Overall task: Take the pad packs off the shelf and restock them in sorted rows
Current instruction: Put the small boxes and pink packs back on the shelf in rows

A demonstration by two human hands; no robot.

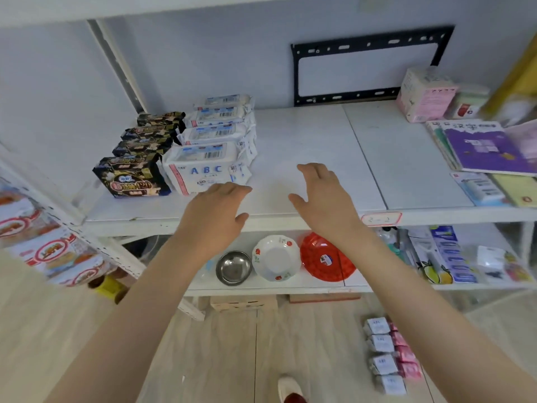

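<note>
Above the shelf [305, 135], bare in its middle, left hand [213, 212] and right hand [324, 199] hover spread and empty; black packs [133, 178] and white packs [209, 167] fill two rows at its left, pink packs [389, 356] lie on the floor [232, 359].

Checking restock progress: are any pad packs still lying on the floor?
Yes, a row of pink packs lies on the floor at lower right, below the shelf.

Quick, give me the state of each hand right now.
Left hand: open, palm down, holding nothing, just in front of the white ABC pack.
Right hand: open, fingers spread, empty, over the shelf.
</note>
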